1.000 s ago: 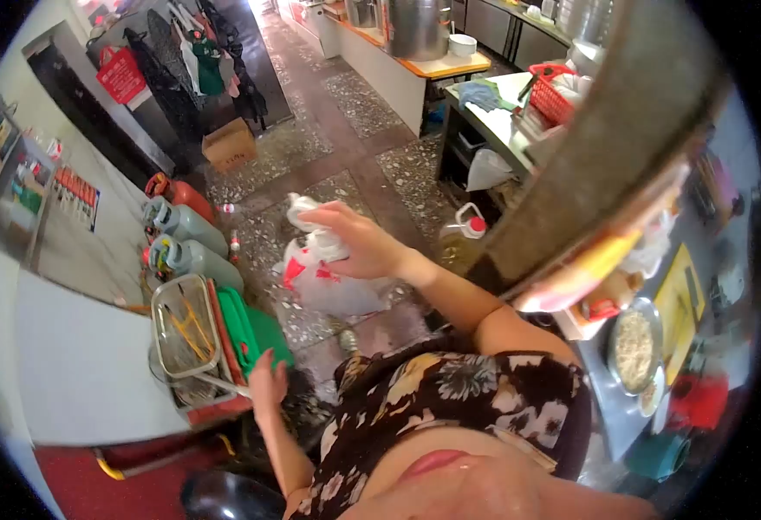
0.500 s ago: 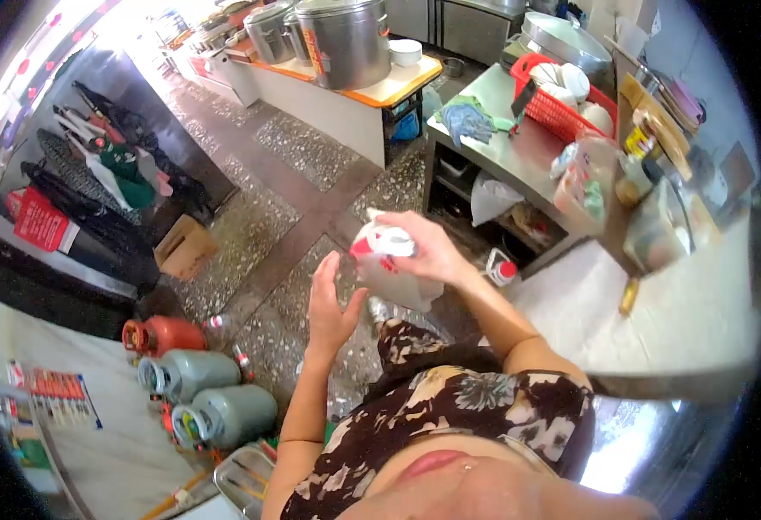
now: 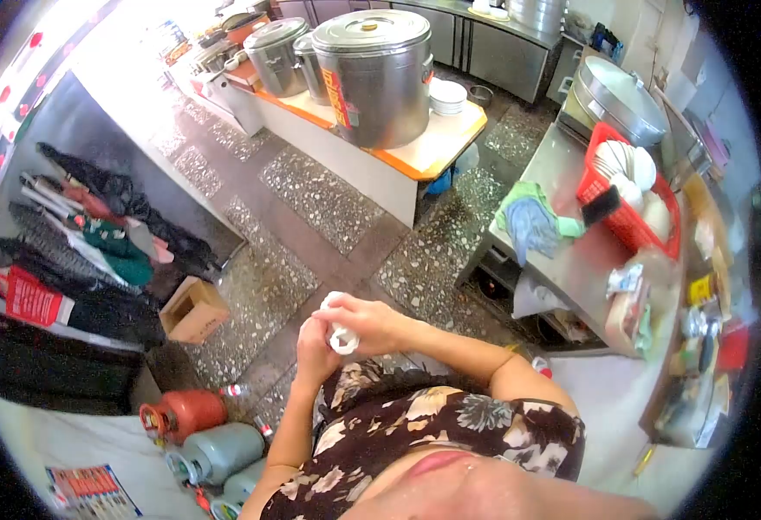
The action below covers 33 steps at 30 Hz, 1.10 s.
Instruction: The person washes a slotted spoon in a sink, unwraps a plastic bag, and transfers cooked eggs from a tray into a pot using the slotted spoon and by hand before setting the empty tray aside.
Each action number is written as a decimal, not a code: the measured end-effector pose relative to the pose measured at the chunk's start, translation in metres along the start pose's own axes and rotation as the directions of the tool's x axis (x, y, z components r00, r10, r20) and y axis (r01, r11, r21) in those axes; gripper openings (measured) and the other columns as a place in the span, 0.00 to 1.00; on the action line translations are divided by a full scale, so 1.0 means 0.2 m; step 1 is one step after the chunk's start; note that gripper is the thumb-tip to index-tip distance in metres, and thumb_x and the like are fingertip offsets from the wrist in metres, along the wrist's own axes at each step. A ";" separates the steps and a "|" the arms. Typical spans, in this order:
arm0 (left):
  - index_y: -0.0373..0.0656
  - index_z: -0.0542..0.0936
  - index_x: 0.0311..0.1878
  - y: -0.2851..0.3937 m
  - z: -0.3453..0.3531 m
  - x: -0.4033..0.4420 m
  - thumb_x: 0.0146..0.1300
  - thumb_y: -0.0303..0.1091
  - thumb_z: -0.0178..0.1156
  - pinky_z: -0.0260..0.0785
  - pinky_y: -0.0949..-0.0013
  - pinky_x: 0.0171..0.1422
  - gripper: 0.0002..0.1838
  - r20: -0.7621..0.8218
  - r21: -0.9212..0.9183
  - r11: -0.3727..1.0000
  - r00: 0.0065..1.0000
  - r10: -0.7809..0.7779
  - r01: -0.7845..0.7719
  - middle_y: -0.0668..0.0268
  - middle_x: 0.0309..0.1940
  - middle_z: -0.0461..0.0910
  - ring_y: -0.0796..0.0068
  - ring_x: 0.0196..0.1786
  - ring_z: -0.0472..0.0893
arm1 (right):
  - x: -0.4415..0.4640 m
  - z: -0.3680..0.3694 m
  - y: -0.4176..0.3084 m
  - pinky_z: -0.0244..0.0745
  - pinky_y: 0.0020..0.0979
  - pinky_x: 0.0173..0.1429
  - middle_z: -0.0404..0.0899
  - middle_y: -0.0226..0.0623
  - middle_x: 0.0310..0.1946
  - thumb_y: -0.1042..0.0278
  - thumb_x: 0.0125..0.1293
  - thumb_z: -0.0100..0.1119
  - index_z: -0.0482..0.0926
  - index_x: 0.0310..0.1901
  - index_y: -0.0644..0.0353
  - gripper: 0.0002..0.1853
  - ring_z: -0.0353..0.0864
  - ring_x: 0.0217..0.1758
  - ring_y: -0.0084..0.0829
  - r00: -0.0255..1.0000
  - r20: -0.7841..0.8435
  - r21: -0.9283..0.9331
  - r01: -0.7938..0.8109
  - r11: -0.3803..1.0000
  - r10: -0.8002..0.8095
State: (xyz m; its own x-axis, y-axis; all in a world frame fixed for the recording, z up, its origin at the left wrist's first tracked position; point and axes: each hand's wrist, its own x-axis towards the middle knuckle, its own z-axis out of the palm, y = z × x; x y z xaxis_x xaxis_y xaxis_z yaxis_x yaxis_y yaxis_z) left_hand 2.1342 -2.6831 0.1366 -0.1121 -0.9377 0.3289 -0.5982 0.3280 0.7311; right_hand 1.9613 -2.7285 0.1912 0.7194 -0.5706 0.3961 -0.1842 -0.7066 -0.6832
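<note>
In front of my body, low over the floor, my left hand (image 3: pixel 313 351) and my right hand (image 3: pixel 379 326) meet. Between them is the bunched white top of a plastic bag (image 3: pixel 343 339). My right hand is closed around the white plastic, and the fingers of my left hand press on its left side. The rest of the bag is hidden below my hands and forearms.
Large steel pots (image 3: pixel 372 78) stand on an orange-edged counter (image 3: pixel 415 159) ahead. To the right, a steel table (image 3: pixel 562 173) holds cloths (image 3: pixel 532 221) and a red basket (image 3: pixel 601 156) of bowls. A cardboard box (image 3: pixel 194 310) and gas cylinders (image 3: pixel 216 452) stand on the left.
My left hand has come in from apart and closed against my right at the bag's top. The view has swung, bringing the counter and pots nearer the centre.
</note>
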 end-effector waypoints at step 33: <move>0.45 0.81 0.38 0.22 1.67 2.76 0.43 0.36 0.70 0.63 0.63 0.48 0.16 0.444 -0.305 0.874 0.756 0.481 -0.378 0.64 0.38 0.81 0.64 0.41 0.78 | -1.08 -1.54 2.30 0.36 0.57 0.70 0.41 0.56 0.69 0.38 0.57 0.49 0.48 0.68 0.63 0.46 0.38 0.71 0.58 -0.283 -0.830 0.106 -0.926 -0.362 0.481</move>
State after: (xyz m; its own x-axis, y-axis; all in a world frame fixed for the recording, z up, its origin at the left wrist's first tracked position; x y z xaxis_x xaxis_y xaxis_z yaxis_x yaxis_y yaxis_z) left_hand 1.7807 -3.2240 0.1496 -0.7248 -0.6019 0.3353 -0.2388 0.6760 0.6971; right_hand 1.5137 -3.0596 -0.0202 -0.8478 -0.5259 0.0683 -0.5288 0.8284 -0.1846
